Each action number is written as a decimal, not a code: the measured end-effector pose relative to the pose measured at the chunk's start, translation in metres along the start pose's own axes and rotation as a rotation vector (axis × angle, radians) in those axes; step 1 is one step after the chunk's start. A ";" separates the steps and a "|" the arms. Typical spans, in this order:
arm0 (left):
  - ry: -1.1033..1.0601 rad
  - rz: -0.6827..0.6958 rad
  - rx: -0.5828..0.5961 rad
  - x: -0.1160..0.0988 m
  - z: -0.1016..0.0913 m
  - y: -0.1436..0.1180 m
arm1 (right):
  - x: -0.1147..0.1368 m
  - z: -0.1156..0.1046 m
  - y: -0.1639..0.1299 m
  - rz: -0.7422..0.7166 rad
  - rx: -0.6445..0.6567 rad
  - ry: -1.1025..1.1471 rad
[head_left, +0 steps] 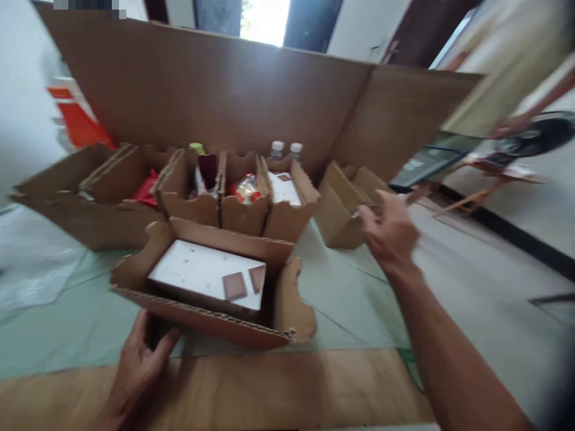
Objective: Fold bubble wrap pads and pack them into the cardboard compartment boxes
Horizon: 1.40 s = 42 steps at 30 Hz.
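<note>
An open cardboard box (197, 323) stands at the front, holding a white carton (202, 269) with brown squares printed on its top. By the lower left of its front wall is my left hand (139, 365), thumb and fingers apart; some fingertips are hidden against the box. My right hand (393, 230) reaches out to a smaller cardboard box (339, 215) at the right, overlapping its right side. Its fingers look spread, though slightly blurred, and I cannot tell whether they touch the box.
Behind stands a row of cardboard bins (245, 218) with a red packet (146, 188), a wrapped snack (247, 188) and another white carton (285, 188). Bottle caps (277, 145) show behind them. A tall cardboard panel (224, 90) closes the back. At right are a person (503, 78) and a small stand (485, 179).
</note>
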<state>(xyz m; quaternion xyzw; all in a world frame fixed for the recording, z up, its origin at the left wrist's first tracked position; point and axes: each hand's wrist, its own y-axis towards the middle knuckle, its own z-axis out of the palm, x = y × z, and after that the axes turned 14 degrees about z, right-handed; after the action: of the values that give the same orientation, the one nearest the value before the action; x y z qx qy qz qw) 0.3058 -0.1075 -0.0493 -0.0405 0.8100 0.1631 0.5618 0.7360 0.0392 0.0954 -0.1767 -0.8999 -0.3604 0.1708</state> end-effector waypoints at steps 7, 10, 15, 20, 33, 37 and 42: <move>-0.157 0.029 -0.073 -0.006 -0.010 0.010 | -0.012 -0.030 -0.171 -0.248 0.627 0.414; -0.261 0.060 -0.066 -0.008 -0.018 0.017 | 0.004 -0.022 -0.235 -0.223 0.721 0.460; -0.313 0.056 0.001 -0.019 -0.012 0.010 | 0.037 -0.004 -0.253 -0.125 0.607 0.508; -0.285 0.121 -0.014 -0.025 0.005 -0.007 | 0.043 0.007 -0.223 -0.022 0.577 0.573; -0.114 0.066 0.135 -0.018 0.005 0.010 | 0.044 0.024 -0.221 0.135 0.723 0.472; -0.121 0.159 0.122 -0.013 0.014 0.032 | 0.047 0.043 -0.210 0.095 0.639 0.489; 0.088 0.169 0.049 -0.016 0.000 0.027 | 0.036 0.037 -0.212 -0.010 0.566 0.448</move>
<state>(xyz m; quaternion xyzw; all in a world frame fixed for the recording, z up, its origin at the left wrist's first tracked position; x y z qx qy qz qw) 0.3049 -0.0841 -0.0289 0.0347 0.8383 0.1879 0.5106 0.6038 -0.0715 -0.0392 -0.0345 -0.9051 -0.1274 0.4041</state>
